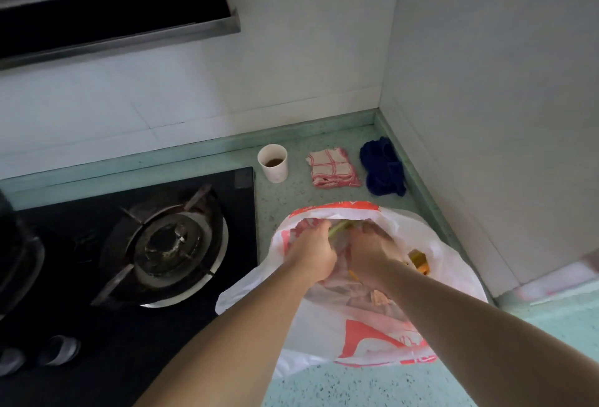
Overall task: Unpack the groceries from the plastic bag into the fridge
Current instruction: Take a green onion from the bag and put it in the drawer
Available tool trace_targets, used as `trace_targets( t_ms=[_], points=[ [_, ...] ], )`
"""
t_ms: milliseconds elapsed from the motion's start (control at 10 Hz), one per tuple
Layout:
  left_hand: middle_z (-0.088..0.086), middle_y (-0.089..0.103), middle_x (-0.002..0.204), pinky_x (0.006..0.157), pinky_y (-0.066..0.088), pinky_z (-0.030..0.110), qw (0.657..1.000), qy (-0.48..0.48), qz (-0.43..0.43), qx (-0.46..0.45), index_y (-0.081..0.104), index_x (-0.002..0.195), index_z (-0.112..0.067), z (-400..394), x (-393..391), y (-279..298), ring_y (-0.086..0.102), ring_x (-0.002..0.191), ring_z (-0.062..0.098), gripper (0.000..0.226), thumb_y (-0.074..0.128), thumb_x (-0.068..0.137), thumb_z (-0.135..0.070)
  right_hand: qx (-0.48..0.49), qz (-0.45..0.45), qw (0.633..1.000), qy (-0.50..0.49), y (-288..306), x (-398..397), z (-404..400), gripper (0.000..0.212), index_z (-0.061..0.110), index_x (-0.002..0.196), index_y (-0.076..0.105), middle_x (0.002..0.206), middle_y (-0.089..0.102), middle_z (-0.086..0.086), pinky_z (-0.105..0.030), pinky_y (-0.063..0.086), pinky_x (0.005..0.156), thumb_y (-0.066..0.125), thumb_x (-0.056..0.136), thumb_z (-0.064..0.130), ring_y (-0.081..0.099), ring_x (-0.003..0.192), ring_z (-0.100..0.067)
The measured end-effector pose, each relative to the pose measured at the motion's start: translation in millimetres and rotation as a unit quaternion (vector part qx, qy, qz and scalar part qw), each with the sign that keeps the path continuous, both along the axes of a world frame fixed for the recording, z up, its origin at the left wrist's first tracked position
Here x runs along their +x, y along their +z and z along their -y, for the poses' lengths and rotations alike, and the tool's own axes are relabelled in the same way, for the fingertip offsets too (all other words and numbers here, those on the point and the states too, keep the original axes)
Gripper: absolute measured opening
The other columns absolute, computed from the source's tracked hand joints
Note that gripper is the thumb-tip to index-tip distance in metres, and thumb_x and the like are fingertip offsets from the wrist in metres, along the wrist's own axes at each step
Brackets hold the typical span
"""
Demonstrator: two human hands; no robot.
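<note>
Plastic bag (pixel 372 319) on countertop (pixel 324 384) beside gas hob (pixel 155 244), mouth open. Left hand (pixel 312 252) inside, curled round green stalk (pixel 340 227). Right hand (pixel 369 252) in bag, grip unclear. Film thin, limp, slippery; stalk probably light, snappable: hold mid-stem.

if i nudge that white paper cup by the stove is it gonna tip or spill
The paper cup probably tips easily: it looks tall, narrow-based and light. Brown liquid sits low inside, so a tip would likely spill a little towards the checked cloth beside it.
</note>
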State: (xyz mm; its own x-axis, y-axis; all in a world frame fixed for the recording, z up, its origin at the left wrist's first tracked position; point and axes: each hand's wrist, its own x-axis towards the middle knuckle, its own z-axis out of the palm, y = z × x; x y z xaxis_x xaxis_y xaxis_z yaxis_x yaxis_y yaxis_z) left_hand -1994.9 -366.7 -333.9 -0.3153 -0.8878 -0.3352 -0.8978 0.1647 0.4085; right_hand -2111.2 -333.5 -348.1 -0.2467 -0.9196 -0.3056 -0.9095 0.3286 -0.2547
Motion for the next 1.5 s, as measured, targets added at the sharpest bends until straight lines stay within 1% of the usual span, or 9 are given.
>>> trace_targets(
  t_ms=[300,500,600,700,800,900,1000,1100,1500],
  points=[
    [0.011,0.061,0.126,0.104,0.038,0.043,0.999,0.01,0.022,-0.022,0.052,0.129,-0.013,7.6,11.8,-4.3,0.054,0.12,0.033,0.037,0.044,0.093,-0.019,-0.028,0.036,0.999,-0.015,-16.2,1.4,13.3,0.026,0.024,0.116,0.055,0.115,0.061,-0.004,-0.034,0.044,0.084,0.038,0.097,0.024,0.055,0.097,-0.022],
    [0.01,0.065,0.092,0.063,0.038,0.028,1.0,0.008,0.011,-0.015,0.061,0.113,-0.007,8.4,20.1,3.1,0.062,0.089,0.028,0.032,0.038,0.101,-0.026,0.021,0.08,0.996,0.015,-4.8,10.4,10.6,0.04,0.029,0.121,0.054,0.113,0.062,0.0,-0.031,0.049,0.086,0.061,0.083,0.019,0.057,0.098,-0.021],
    [0.014,0.068,0.099,0.066,0.037,0.031,0.999,-0.012,0.031,0.018,0.064,0.11,-0.009,10.3,22.4,12.7,0.064,0.095,0.03,0.036,0.035,0.102,-0.029,0.031,0.102,0.992,0.065,19.2,13.6,2.3,0.036,0.031,0.125,0.053,0.107,0.061,0.002,-0.029,0.05,0.081,0.056,0.09,0.024,0.057,0.092,-0.016],
    [0.016,0.065,0.108,0.072,0.042,0.031,0.997,-0.045,0.031,0.058,0.06,0.118,-0.007,13.1,23.4,27.4,0.062,0.1,0.031,0.03,0.039,0.101,-0.021,0.055,0.053,0.982,0.17,54.7,18.4,-7.9,0.054,0.025,0.142,0.039,0.131,0.053,-0.003,-0.03,0.041,0.096,0.057,0.09,0.024,0.051,0.118,-0.023],
    [0.008,0.059,0.095,0.064,0.04,0.028,0.995,-0.086,0.012,0.042,0.059,0.122,-0.01,14.1,27.6,46.1,0.056,0.083,0.025,0.032,0.043,0.095,-0.016,0.05,0.023,0.986,0.159,67.7,18.4,-15.1,0.02,0.026,0.109,0.055,0.105,0.058,0.002,-0.029,0.04,0.081,0.049,0.09,0.026,0.052,0.097,-0.018],
    [0.007,0.064,0.106,0.076,0.05,0.034,0.993,-0.107,-0.029,0.032,0.061,0.119,-0.017,12.8,32.5,64.2,0.061,0.093,0.026,0.036,0.046,0.087,-0.015,0.057,-0.012,0.988,0.142,86.9,11.1,-21.7,0.02,0.026,0.07,0.039,0.076,0.046,0.007,-0.03,0.034,0.062,0.038,0.087,0.016,0.048,0.076,-0.019],
    [0.011,0.063,0.11,0.067,0.051,0.03,0.988,-0.125,-0.073,0.052,0.058,0.124,-0.022,3.5,37.8,85.4,0.063,0.091,0.028,0.04,0.044,0.089,-0.009,0.027,0.005,0.991,0.13,110.0,2.0,-28.0,0.025,0.024,0.071,0.044,0.082,0.054,0.006,-0.024,0.041,0.062,0.037,0.085,0.006,0.052,0.076,-0.015],
    [0.012,0.063,0.098,0.056,0.04,0.026,0.989,-0.117,-0.075,0.041,0.059,0.116,-0.016,-10.8,48.4,110.6,0.061,0.081,0.028,0.031,0.044,0.091,-0.009,0.029,0.017,0.991,0.133,131.3,-5.8,-36.6,0.022,0.018,0.094,0.059,0.108,0.065,0.001,-0.031,0.054,0.086,0.038,0.09,0.01,0.062,0.099,-0.017],
    [-0.004,0.067,0.091,0.066,0.054,0.037,0.966,0.139,-0.095,-0.195,0.056,0.114,-0.03,-165.3,146.2,206.8,0.064,0.075,0.02,0.021,0.046,0.096,-0.03,-0.128,0.085,0.959,0.237,207.0,28.0,-111.7,0.019,0.019,0.093,0.058,0.095,0.064,-0.003,-0.03,0.049,0.077,0.04,0.095,0.012,0.06,0.085,-0.019]
  ],
)
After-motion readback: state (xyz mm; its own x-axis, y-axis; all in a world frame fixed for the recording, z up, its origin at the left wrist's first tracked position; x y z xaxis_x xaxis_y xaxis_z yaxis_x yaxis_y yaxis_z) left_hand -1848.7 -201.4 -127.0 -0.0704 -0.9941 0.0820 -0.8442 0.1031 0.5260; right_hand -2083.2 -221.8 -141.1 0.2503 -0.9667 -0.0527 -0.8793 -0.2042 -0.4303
